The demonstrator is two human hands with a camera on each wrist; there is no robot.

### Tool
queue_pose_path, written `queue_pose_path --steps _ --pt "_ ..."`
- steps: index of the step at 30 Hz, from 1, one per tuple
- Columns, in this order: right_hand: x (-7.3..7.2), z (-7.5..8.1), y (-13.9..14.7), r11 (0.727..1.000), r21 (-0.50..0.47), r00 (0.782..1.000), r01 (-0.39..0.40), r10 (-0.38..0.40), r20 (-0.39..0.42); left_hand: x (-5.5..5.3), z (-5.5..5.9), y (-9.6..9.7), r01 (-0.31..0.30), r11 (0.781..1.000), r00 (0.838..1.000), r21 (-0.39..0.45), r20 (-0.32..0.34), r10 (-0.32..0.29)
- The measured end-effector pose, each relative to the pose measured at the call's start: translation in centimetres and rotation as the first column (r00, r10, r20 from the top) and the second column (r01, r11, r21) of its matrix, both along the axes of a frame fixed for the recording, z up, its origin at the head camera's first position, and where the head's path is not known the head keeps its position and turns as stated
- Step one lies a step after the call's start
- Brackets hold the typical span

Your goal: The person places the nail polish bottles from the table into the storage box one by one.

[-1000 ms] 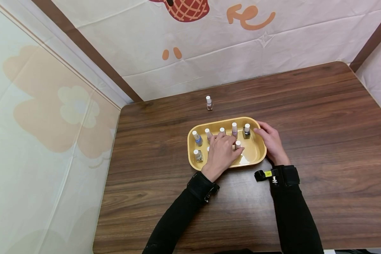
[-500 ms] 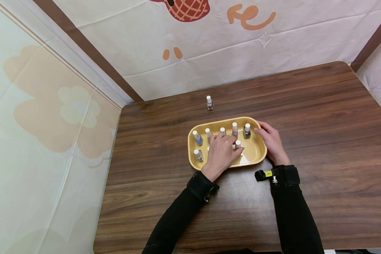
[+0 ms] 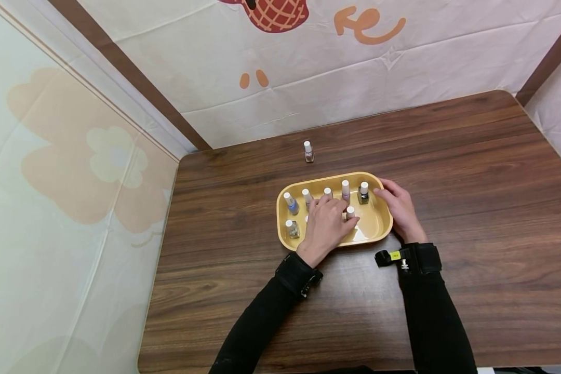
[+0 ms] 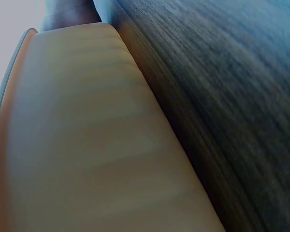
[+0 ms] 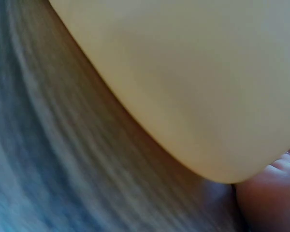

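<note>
A yellow oval tray (image 3: 371, 223) holds two rows of small white-capped nail polish bottles, among them a blue bottle (image 3: 292, 204) and a black bottle (image 3: 363, 194). My left hand (image 3: 326, 223) reaches in over the near rim, thumb and forefinger pinching the nail polish bottle (image 3: 350, 212) at the right end of the front row; it hides several others. At the tray's right end, my right hand (image 3: 402, 210) grips the wall, thumb over the rim. Both wrist views are filled mostly by the tray's outer wall (image 4: 87, 121), with part of the right hand (image 5: 275, 198) at the lower right corner.
One more nail polish bottle (image 3: 309, 152) stands on the wooden table (image 3: 486, 208) behind the tray. A printed cloth backdrop (image 3: 205, 62) rises at the table's far edge, and another pale panel (image 3: 65, 208) borders its left side.
</note>
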State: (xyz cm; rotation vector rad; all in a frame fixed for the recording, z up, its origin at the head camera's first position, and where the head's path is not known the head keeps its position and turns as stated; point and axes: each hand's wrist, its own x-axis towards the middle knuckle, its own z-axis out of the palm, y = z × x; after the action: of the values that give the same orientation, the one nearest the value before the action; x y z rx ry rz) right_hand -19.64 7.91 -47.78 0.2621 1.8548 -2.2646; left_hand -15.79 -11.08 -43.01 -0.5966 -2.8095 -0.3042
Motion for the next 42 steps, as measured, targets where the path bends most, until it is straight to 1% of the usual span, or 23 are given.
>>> queue_pose_path --steps 5,9,12,16,20,25,28,30,32,36,38,42 --pt "0.0 0.0 0.0 1.0 -0.022 1.0 0.004 -0.004 -0.001 0.1 -0.1 -0.1 0.0 1.0 1.0 -0.002 -0.011 0.0" --pt "0.1 0.0 0.0 1.0 -0.026 1.0 0.007 -0.007 0.001 0.1 0.0 -0.1 -0.013 1.0 1.0 -0.002 -0.003 0.013" --pt "0.1 0.0 0.0 1.0 -0.018 1.0 0.005 -0.005 0.001 0.1 0.1 -0.2 -0.015 1.0 1.0 0.012 0.012 0.015" --pt "0.1 0.0 0.0 1.0 -0.013 1.0 0.001 -0.001 0.001 0.2 0.5 -0.4 -0.001 0.999 1.0 0.043 0.015 0.0" --pt "0.1 0.1 0.1 1.0 -0.019 1.0 0.003 -0.003 0.0 0.3 1.1 -0.7 0.005 0.998 1.0 0.063 0.018 -0.006" --pt "0.2 0.2 0.1 1.0 -0.027 1.0 0.008 -0.008 0.0 0.5 2.2 -1.1 -0.013 0.995 0.996 0.097 0.086 0.005" --pt "0.2 0.2 0.1 0.999 -0.03 1.0 0.016 -0.016 -0.005 0.5 3.0 -1.5 -0.005 0.989 0.993 0.148 0.12 -0.013" --pt "0.2 0.3 0.1 1.0 -0.023 1.0 0.017 -0.017 -0.009 0.5 3.4 -1.8 0.005 0.983 0.992 0.184 0.125 -0.028" --pt "0.2 0.4 0.1 1.0 -0.016 1.0 0.017 -0.017 -0.011 0.4 3.9 -2.1 0.005 0.979 0.992 0.202 0.121 -0.03" --pt "0.1 0.5 0.1 1.0 -0.004 1.0 0.009 -0.009 -0.009 0.2 4.4 -2.7 -0.013 0.975 0.992 0.222 0.127 -0.016" --pt "0.1 0.4 0.1 1.0 -0.003 1.0 0.008 -0.008 -0.01 0.1 4.7 -3.1 -0.026 0.974 0.99 0.227 0.14 -0.006" --pt "0.1 0.3 0.0 1.0 -0.011 1.0 0.011 -0.011 -0.01 -0.4 5.1 -4.0 -0.04 0.968 0.989 0.249 0.147 0.004"
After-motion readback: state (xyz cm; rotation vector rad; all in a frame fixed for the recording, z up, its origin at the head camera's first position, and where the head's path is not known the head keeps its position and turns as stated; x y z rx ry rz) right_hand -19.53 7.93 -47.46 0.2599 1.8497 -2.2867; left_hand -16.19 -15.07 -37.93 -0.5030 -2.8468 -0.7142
